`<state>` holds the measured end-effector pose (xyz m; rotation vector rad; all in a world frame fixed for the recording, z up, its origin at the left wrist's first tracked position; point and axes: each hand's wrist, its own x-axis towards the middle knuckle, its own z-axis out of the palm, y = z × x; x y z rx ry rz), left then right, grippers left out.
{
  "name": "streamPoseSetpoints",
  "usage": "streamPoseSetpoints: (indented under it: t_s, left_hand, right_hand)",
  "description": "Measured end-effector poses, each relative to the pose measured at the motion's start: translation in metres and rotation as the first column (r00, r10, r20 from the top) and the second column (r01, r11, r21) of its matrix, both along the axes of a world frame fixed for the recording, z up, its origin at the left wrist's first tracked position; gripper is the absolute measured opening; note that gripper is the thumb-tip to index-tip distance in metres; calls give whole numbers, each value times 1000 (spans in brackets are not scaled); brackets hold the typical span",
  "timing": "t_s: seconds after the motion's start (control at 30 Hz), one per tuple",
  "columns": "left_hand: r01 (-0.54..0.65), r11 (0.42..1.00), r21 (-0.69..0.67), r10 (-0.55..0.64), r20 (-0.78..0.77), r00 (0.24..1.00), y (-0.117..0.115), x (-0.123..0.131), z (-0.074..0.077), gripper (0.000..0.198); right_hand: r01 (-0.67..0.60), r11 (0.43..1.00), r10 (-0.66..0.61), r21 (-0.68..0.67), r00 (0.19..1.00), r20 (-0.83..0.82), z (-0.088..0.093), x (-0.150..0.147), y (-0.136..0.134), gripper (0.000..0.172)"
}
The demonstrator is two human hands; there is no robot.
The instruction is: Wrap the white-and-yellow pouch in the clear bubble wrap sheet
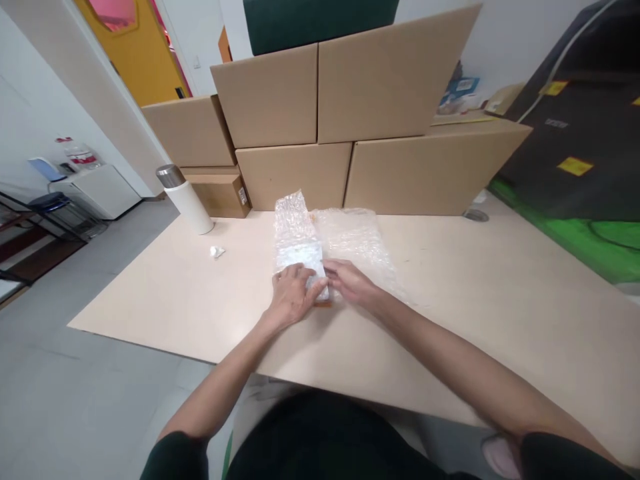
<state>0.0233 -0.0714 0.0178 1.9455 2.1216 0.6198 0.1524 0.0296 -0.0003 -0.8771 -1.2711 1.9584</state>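
A flat white item (300, 253) lies on the table under clear bubble wrap (295, 217), with an orange edge showing at its near end. My left hand (293, 293) rests over the near left part of this item, fingers laid across it and thumb apart near its lower right corner. At the item's right edge, my right hand (353, 283) has its thumb and fingers drawn together on the wrap; the exact grip is partly hidden. To the right, a loose sheet of bubble wrap (355, 240) spreads flat, reaching under my right hand.
Stacked cardboard boxes (295, 177) line the table's back edge. A white thermos (187, 203) with a metal cap stands at the left, near a crumpled white scrap (217, 251). A small clear object (476, 215) lies at the back right of the wooden table (475, 287).
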Motion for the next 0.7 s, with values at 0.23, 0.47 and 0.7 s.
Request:
streamPoseSetpoints:
  t_s: [0.23,0.47,0.7]
  left_hand:
    - [2,1000,-9,-3,-55,999,-3,-12,-12,43]
    - [-434,901,8,265,781,566,-9,-50,-12,76]
    - [-166,913,374,-142,670,728,10,9,18,60]
  right_hand:
    - [-180,755,-89,630,924,371,2,-2,8,14]
    - [-309,708,-27,635,887,462,5,-12,1,45]
    - [-86,974,76,212,996,56,7,17,3,43]
